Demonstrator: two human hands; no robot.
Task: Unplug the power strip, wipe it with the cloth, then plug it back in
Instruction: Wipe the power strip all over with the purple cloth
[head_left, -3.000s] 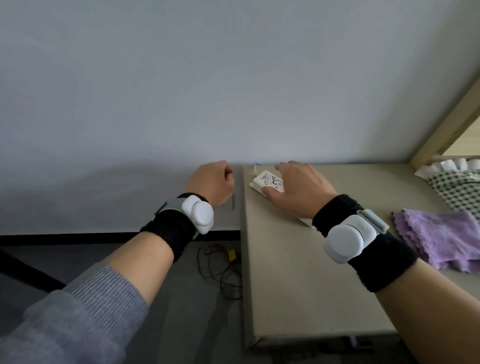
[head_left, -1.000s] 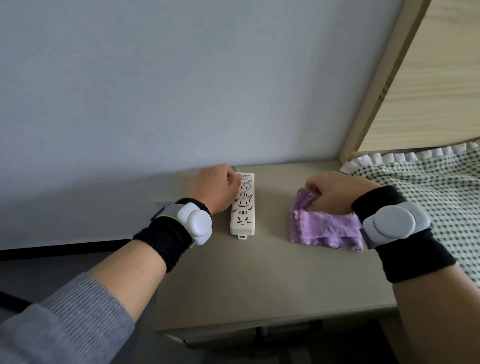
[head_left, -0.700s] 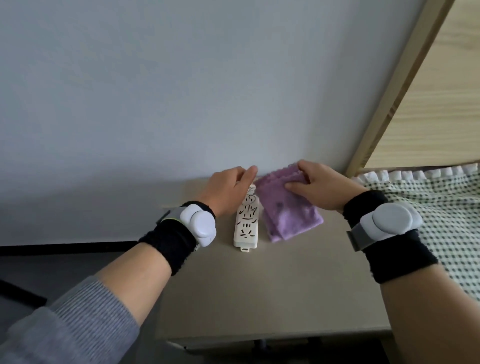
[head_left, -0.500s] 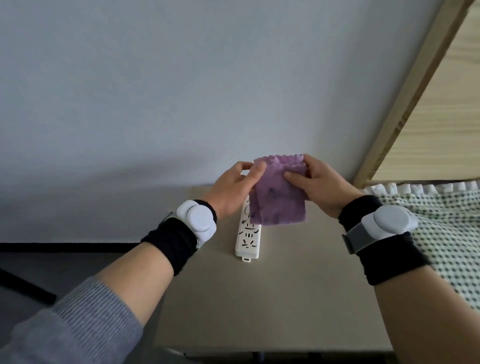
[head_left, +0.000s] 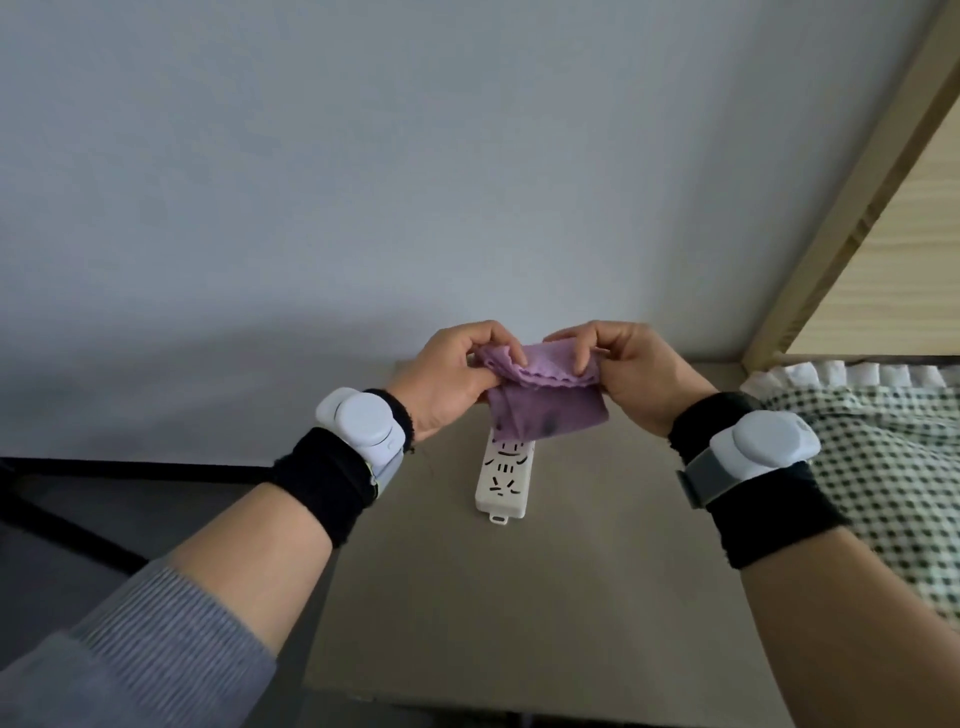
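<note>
Held cloth covers the power strip's far end; near end clear.

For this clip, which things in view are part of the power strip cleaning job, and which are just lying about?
Part of the job:
- purple cloth, held up by the left hand and right hand
- white power strip, lying on the table under the cloth

Just lying about:
- checked fabric with a white frill, at the right
- wooden frame, upper right

One head-worn camera is looking forward and down, close over the table, facing the wall.
</note>
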